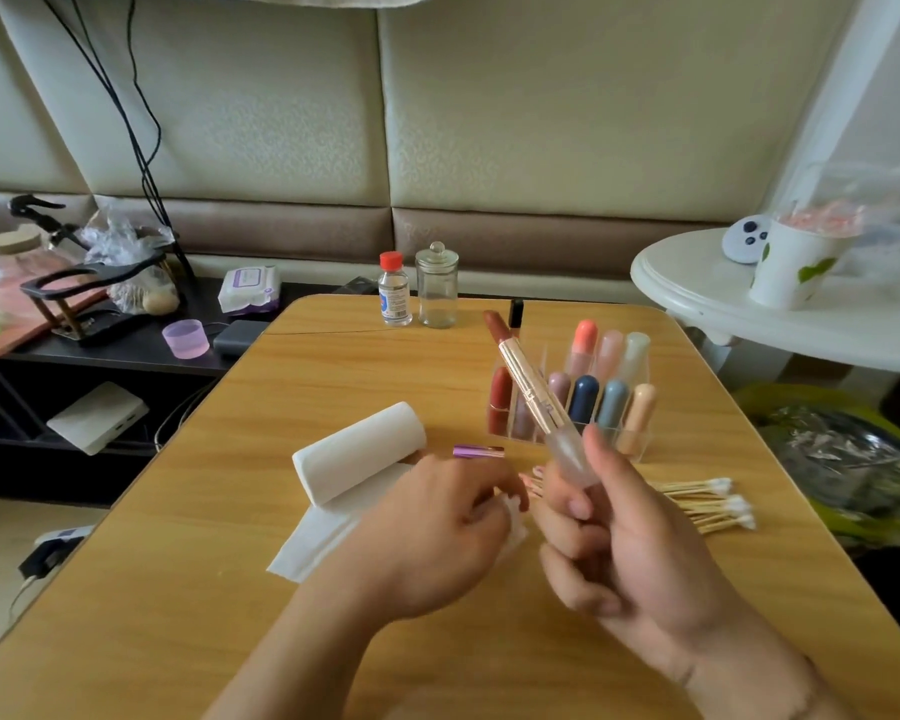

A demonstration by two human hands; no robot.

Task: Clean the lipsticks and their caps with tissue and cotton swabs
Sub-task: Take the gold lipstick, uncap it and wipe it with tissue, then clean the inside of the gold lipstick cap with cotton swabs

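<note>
Right hand (630,537) grip clamped on uncapped lipstick (533,387), bullet up | left hand (437,532) pinching tissue (513,517) | advice: wipe gold collar lightly, avoid bullet.

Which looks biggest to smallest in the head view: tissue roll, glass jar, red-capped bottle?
1. Tissue roll, though it lies nearer the camera.
2. Glass jar.
3. Red-capped bottle, slightly shorter and slimmer than the jar beside it.
</note>
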